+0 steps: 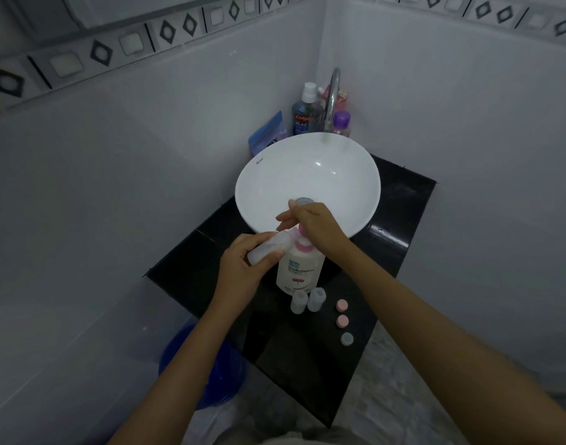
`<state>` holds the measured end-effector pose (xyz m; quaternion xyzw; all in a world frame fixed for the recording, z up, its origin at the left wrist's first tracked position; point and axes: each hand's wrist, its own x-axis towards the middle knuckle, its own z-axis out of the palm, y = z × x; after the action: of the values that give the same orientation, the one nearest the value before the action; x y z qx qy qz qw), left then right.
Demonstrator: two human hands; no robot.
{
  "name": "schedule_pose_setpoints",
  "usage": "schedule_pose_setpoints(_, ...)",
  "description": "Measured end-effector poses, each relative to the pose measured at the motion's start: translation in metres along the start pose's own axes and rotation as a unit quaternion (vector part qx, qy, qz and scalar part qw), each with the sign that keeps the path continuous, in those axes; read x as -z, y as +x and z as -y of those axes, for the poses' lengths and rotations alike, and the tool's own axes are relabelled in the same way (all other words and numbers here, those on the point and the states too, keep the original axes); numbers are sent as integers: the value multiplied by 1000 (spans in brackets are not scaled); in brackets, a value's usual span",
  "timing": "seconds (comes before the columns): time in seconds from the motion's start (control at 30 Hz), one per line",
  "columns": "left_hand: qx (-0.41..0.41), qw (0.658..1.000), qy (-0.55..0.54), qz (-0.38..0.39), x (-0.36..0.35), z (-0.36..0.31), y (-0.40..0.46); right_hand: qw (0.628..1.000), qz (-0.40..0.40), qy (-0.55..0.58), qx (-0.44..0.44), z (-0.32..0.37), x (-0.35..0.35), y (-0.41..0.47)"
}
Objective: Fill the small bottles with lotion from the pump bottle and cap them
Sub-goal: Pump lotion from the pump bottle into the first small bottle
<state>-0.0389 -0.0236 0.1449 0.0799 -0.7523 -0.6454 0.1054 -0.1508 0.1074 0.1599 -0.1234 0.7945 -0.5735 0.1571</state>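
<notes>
A white pump bottle [299,268] with a pink collar stands on the black counter [307,358] in front of the basin. My right hand [317,224] lies over its pump head, which is mostly hidden. My left hand [243,268] grips a small translucent bottle [270,247], tilted with its mouth up against the pump spout. Two more small bottles [307,300] stand upright and uncapped just in front of the pump bottle. To their right, three loose caps lie in a row: two pink caps [342,313] and a grey cap [347,338].
A white round basin [339,175] sits on the counter, with a chrome tap [333,91] behind it. Toiletry bottles [304,110] and a blue pouch [268,133] crowd the tiled corner. A blue bucket [211,370] stands on the floor at the counter's left.
</notes>
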Motion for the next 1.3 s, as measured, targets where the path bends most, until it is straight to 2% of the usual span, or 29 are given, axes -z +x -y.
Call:
schedule_pose_setpoints(0.3, 35, 999, -6, 1, -2, 10, -2, 999, -10, -17, -29, -15, -8, 0)
schedule_pose_setpoints(0.47, 19, 1000, -9, -8, -2, 3, -2, 1000, 17, 2, -2, -3, 0, 0)
schedule_pose_setpoints(0.77, 32, 999, -8, 0, -3, 9, -2, 1000, -1, -10, -28, -14, -6, 0)
schedule_pose_setpoints(0.93, 27, 1000, -16, 0, -4, 2, -4, 999, 26, -29, -14, -6, 1, 1)
schedule_pose_setpoints(1.03, 19, 1000, -21, -2, -2, -3, -3, 1000, 14, -12, -3, -1, 2, 1)
schedule_pose_setpoints(1.3, 43, 999, -3, 4, -3, 6, -3, 999, 4, -8, -39, -11, -6, -2)
